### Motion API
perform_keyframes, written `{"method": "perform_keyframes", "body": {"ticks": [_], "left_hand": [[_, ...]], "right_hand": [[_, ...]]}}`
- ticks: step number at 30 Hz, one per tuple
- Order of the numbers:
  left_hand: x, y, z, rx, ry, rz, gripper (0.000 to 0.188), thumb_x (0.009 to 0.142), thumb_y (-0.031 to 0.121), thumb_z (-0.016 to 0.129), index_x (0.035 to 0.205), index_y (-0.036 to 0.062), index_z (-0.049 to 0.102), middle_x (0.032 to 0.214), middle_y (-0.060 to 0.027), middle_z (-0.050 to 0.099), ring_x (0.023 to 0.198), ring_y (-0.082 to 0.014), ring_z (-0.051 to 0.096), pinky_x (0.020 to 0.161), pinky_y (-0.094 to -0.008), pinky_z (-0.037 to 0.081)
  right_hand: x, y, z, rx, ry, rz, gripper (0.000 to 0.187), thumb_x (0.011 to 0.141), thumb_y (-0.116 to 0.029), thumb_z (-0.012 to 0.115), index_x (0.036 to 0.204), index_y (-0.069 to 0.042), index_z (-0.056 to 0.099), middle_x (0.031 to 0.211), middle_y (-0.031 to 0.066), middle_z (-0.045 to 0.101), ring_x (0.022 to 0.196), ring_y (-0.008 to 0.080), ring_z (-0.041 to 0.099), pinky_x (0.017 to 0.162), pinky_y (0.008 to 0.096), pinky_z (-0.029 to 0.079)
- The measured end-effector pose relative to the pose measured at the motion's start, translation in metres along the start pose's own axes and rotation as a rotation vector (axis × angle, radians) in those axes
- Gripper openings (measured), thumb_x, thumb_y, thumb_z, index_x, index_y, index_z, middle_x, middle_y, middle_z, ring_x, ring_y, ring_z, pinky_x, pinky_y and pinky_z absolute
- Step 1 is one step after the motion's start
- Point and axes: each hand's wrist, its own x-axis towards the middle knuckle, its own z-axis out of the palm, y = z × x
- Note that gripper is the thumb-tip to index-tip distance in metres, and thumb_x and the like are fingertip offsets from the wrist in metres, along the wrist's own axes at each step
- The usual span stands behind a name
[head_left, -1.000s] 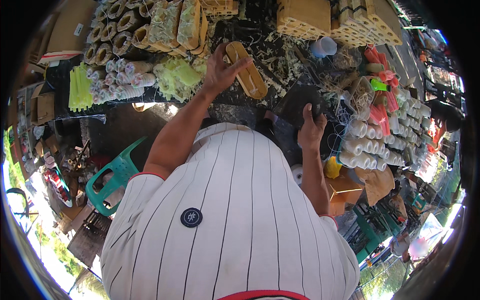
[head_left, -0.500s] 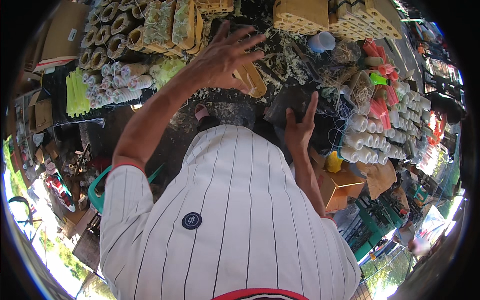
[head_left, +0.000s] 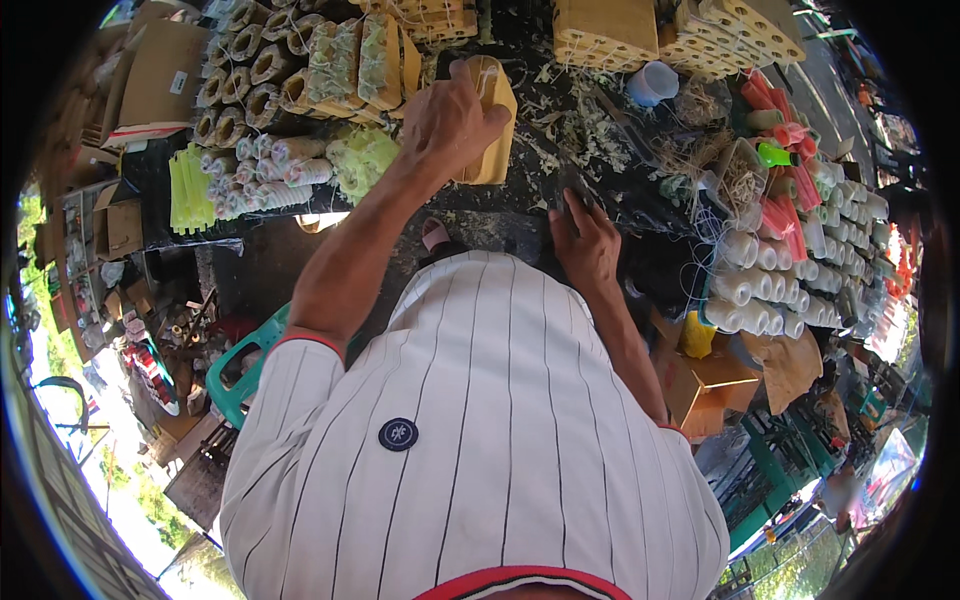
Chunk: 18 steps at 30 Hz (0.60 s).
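Observation:
My left hand (head_left: 446, 122) is closed on a tan, wood-like block (head_left: 494, 150) on the black-covered table. The thumb lies across the block's face and the fingers bend over its left side, partly hidden. My right hand (head_left: 590, 245), at the table's near edge, has its fingers curled round a dark flat blade-like tool (head_left: 572, 184). Most of that tool blends into the dark table, so its exact kind cannot be made out. Pale green shavings (head_left: 600, 135) lie scattered just beyond it.
Tan hollow blocks (head_left: 255, 85) and white-wrapped rolls (head_left: 265, 170) are stacked on the left, beside yellow-green sticks (head_left: 192, 190). A translucent cup (head_left: 652, 84) stands near perforated tan blocks (head_left: 605, 35). White cylinders (head_left: 755, 285) and pink pieces (head_left: 785, 225) crowd the right.
My left hand has gone from spread fingers above the block to gripping it, and the block now stands up more. My right hand's outstretched index finger has curled in, and the dark tool has turned.

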Motion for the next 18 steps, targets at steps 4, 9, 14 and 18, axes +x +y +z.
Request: {"method": "perform_keyframes", "body": {"ticks": [4,9,14,18], "left_hand": [[-0.002,0.001,0.004,-0.087,0.036,-0.186,0.104,0.086,0.033,0.076,0.161,-0.0117,0.021,0.086,-0.0253,0.075,0.085,-0.0411,0.076,0.080,-0.0488,0.060],[0.004,-0.011,0.033,-0.117,0.032,-0.254,0.100,0.085,0.040,0.079,0.161,-0.0055,0.031,0.102,-0.0292,0.076,0.100,-0.0447,0.075,0.089,-0.0504,0.059],[0.001,-0.020,0.036,-0.086,0.118,-0.092,0.096,0.085,0.060,0.080,0.153,0.0000,0.050,0.115,-0.0285,0.074,0.110,-0.0428,0.073,0.095,-0.0489,0.057],[0.025,-0.076,0.055,-0.209,0.274,0.188,0.095,0.081,0.065,0.083,0.148,0.0032,0.056,0.124,-0.0238,0.072,0.115,-0.0396,0.071,0.099,-0.0478,0.057]], "right_hand": [[0.032,-0.040,0.005,-0.065,0.005,-0.140,0.081,0.076,-0.040,0.091,0.134,0.009,0.064,0.135,0.0281,0.066,0.116,0.0423,0.069,0.092,0.0468,0.060],[0.060,-0.046,0.041,-0.084,0.080,-0.235,0.083,0.073,-0.043,0.091,0.133,0.008,0.063,0.138,0.0297,0.063,0.115,0.0474,0.068,0.093,0.0460,0.060],[0.069,-0.032,0.059,0.044,0.028,-0.207,0.066,0.076,-0.031,0.090,0.125,0.006,0.065,0.136,0.0289,0.065,0.108,0.0440,0.072,0.089,0.0452,0.062],[0.081,-0.026,0.045,0.200,-0.021,-0.255,0.057,0.078,-0.022,0.089,0.123,0.007,0.067,0.133,0.0275,0.067,0.107,0.0410,0.073,0.089,0.0443,0.062]]}}
